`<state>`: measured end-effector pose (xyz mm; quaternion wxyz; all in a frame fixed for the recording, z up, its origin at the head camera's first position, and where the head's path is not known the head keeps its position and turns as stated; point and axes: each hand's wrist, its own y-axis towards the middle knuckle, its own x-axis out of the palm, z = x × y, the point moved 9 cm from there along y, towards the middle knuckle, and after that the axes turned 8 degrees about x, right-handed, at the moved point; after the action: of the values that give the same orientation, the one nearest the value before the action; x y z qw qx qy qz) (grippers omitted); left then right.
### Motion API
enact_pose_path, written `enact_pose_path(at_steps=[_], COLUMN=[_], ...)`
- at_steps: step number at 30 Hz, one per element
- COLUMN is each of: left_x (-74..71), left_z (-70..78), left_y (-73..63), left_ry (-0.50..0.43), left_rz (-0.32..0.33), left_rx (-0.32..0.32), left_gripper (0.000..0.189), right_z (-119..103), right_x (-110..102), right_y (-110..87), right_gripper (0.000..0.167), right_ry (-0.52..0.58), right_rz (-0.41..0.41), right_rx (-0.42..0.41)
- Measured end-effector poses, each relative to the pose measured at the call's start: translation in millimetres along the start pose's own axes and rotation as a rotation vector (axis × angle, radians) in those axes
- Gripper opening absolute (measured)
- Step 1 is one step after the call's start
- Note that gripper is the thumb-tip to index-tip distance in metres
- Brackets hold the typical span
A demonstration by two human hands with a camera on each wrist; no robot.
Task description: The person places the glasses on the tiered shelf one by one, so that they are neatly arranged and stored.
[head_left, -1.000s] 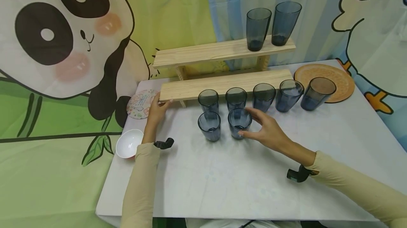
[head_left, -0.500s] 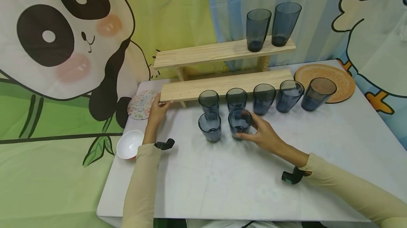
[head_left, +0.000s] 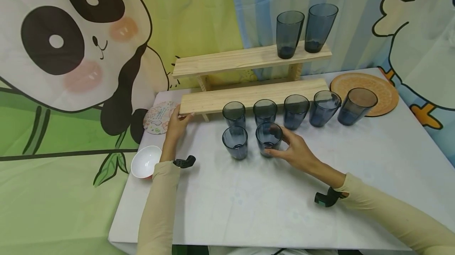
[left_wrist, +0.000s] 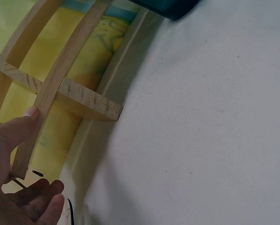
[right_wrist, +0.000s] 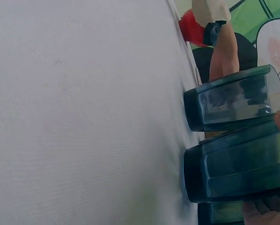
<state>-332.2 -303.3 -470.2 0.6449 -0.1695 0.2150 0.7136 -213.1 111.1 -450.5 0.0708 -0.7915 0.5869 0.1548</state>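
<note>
In the head view my left hand (head_left: 173, 130) holds the left end of the two-tier wooden shelf's lower board (head_left: 227, 99). Its thumb presses the board's edge (left_wrist: 49, 96) in the left wrist view, the other fingers curled near the end. My right hand (head_left: 298, 151) grips a blue-tinted drinking glass (head_left: 266, 139) from its right side; the glass stands upright on the table. A matching glass (head_left: 235, 144) stands just left of it. Behind these, several more such glasses (head_left: 296, 115) form a row before the shelf. Two others (head_left: 289, 34) stand on the upper board's right end.
A white bowl (head_left: 145, 162) sits at the table's left edge, beside my left forearm. Behind my left hand lies a round floral mat (head_left: 156, 119). An orange-patterned round placemat (head_left: 385, 99) lies at the back right. A printed curtain (head_left: 202, 14) hangs behind the white-covered table (head_left: 231, 203).
My right hand has shifted slightly left and closer around the front glass over the past second. My left hand stays on the shelf end, and the glasses stand where they were.
</note>
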Motion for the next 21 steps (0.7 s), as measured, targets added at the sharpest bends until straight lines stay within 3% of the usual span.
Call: enact_pose_path(at_steps=[9,21], left_x=[-0.2,-0.5], left_z=[-1.5,-0.2], left_y=[-1.3,-1.6], left_ry=[0.006,0.012], left_rz=[0.001,-0.001], left_rx=[-0.015,-0.002], left_gripper=[0.084,0.084], right_z=[-18.7,-56.2], right_x=[-9.4,-31.4], right_y=[-2.5,-2.1], right_gripper=[0.079,0.074], right_ry=[-0.035,-0.092], right_rz=[0.004,-0.029], right_rx=[-0.027,0.014])
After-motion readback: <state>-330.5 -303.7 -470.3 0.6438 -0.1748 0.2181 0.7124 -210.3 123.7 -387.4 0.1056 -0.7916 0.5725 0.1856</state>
